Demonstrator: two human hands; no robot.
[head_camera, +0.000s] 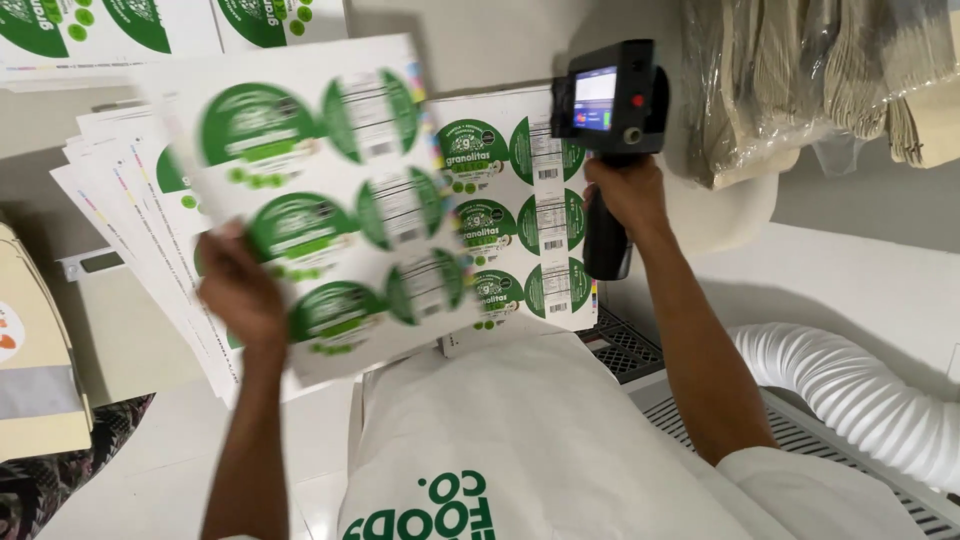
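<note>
Green-and-white label sheet (330, 200), blurred, centre-left, left hand (240, 295) pinching its lower edge, lifted off the stack (120, 200) | black handheld printer (610, 100), top centre, right hand (625, 195) fingers wrapped tight on grip, screen facing up, above another sheet (520, 210) | white hose (850, 390) lower right.

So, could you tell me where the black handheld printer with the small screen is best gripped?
By the black handle below the head of the black handheld printer, from beneath: the right hand wraps it there, leaving the screen visible.
</note>
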